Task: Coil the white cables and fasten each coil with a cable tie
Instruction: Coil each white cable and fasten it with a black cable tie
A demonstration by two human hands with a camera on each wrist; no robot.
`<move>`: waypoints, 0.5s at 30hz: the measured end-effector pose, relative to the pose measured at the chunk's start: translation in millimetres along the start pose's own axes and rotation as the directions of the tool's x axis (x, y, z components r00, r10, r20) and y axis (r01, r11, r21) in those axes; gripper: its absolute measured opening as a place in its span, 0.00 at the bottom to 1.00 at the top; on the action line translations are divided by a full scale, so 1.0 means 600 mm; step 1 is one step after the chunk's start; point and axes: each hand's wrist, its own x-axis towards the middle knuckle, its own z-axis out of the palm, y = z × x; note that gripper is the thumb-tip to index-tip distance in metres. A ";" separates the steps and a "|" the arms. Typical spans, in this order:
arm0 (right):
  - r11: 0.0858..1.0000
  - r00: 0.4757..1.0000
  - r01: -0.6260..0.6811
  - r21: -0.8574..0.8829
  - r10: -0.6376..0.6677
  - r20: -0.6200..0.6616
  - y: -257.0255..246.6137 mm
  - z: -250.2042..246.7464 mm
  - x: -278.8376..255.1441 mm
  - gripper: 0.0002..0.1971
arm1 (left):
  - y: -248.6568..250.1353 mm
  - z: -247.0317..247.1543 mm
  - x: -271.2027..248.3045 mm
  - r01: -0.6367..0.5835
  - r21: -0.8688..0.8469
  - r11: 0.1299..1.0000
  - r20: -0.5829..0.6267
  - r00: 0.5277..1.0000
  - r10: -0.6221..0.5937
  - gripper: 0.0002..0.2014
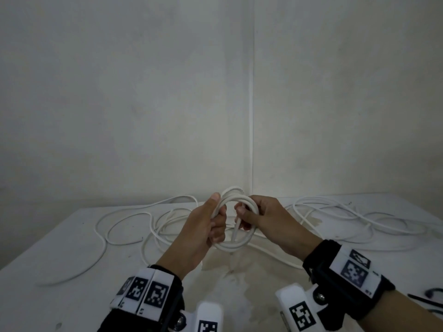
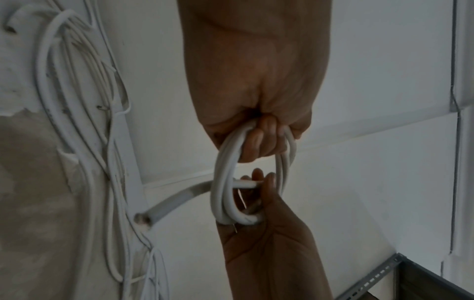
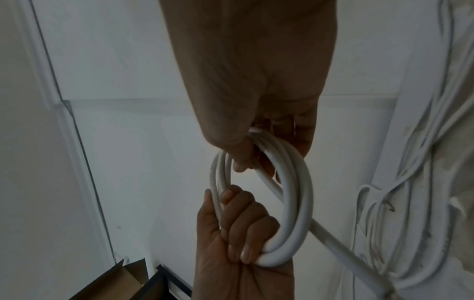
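Gripping the coil [image 1: 236, 219] upright above the table [image 1: 72, 236], left hand [image 1: 206, 226] fists its near side, right hand [image 1: 261, 214] pinches the far side; the loose tail [image 3: 346, 243] trails rightward, nearer the right hand.

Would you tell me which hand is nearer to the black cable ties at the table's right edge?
Right. The right hand grips the coil mid-table, on the same side as the black cable ties; the left hand grips the coil's opposite side, farther away.

Dim, flat, soft light; wrist views blurred and edge-warped.
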 end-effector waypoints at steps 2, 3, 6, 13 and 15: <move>0.999 0.999 -0.025 0.022 0.024 0.022 -0.005 -0.002 0.000 0.07 | 0.002 -0.001 0.002 -0.010 -0.029 1.000 0.002 1.000 0.010 0.20; 0.997 0.999 -0.038 0.070 0.037 0.019 -0.007 -0.003 -0.001 0.08 | 0.004 -0.002 0.003 -0.015 -0.043 0.999 0.002 1.000 0.015 0.20; 0.988 0.999 -0.044 0.149 0.043 0.007 -0.015 -0.006 -0.003 0.15 | 0.007 -0.004 0.001 -0.018 -0.074 0.997 -0.004 1.000 0.018 0.21; 0.988 0.998 -0.033 0.151 0.023 0.065 -0.014 0.002 -0.004 0.18 | 0.006 0.000 0.002 -0.057 -0.096 0.994 -0.035 0.998 0.053 0.20; 0.977 0.999 -0.039 0.211 0.030 0.045 -0.011 0.004 -0.003 0.19 | 0.004 0.000 0.003 -0.061 -0.116 0.991 -0.038 0.998 0.057 0.20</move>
